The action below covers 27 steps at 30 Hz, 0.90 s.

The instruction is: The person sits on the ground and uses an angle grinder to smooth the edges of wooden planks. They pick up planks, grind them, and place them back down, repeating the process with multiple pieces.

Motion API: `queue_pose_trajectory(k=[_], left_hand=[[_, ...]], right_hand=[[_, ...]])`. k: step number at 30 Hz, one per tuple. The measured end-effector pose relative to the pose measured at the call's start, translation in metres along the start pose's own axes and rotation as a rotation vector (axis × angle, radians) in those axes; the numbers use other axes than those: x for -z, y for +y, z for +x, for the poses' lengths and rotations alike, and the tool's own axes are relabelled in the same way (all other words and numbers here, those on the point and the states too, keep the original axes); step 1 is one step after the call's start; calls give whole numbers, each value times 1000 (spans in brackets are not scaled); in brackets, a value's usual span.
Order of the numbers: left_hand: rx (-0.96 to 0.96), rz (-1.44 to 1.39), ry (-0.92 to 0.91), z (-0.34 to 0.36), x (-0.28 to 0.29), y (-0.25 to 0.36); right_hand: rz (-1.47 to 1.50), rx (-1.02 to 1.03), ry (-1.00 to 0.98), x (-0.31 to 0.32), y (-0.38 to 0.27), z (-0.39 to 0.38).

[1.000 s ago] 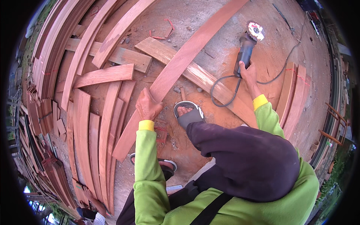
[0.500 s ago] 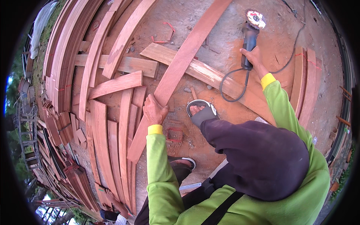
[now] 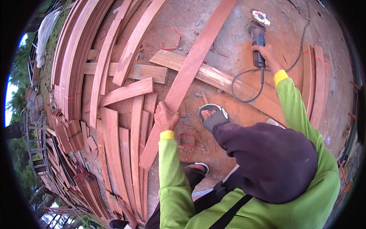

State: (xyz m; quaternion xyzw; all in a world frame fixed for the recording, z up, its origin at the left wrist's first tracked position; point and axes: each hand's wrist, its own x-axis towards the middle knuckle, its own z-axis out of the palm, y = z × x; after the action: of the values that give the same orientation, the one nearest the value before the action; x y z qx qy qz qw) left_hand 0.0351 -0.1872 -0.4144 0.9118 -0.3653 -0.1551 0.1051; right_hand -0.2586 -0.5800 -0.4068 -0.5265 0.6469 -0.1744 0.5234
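My left hand [image 3: 166,116] is closed round a long reddish wooden plank [image 3: 196,59], which slants from the lower left up to the far edge. Beneath that plank, a paler board [image 3: 219,79] lies crosswise on the ground. On the right, my right hand [image 3: 265,54] grips the body of a dark angle grinder [image 3: 258,40]. Its toothed disc [image 3: 260,17] points away from me, clear of the plank. The grinder's black cable [image 3: 244,101] loops down beside my hand and runs off to the far right. Whether the disc is spinning, I cannot tell.
Stacked planks [image 3: 72,57] and loose boards [image 3: 126,164] cover the left side. Several more boards [image 3: 314,80] lie at the right. A red strap loop [image 3: 176,41] lies on the ground beyond the crosswise board. Another person's hand [image 3: 124,208] shows at the lower left.
The whole view has shifted slightly, moving the scene a little to the right and down. The grinder stands slightly more upright in my right hand; my left hand keeps its hold on the plank.
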Motion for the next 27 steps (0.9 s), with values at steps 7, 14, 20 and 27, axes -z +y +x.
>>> queue_pose_trajectory(k=[7, 14, 20, 27], left_hand=[[6, -14, 30, -6, 0, -1], [71, -16, -8, -13, 0, -12], [-71, 104, 109, -17, 27, 19], [19, -1202, -414, -15, 14, 207]], right_hand=[[264, -133, -134, 11, 7, 3], [362, -168, -226, 8, 1, 1], [400, -74, -211, -7, -4, -54], [292, 159, -96, -66, -19, -184]])
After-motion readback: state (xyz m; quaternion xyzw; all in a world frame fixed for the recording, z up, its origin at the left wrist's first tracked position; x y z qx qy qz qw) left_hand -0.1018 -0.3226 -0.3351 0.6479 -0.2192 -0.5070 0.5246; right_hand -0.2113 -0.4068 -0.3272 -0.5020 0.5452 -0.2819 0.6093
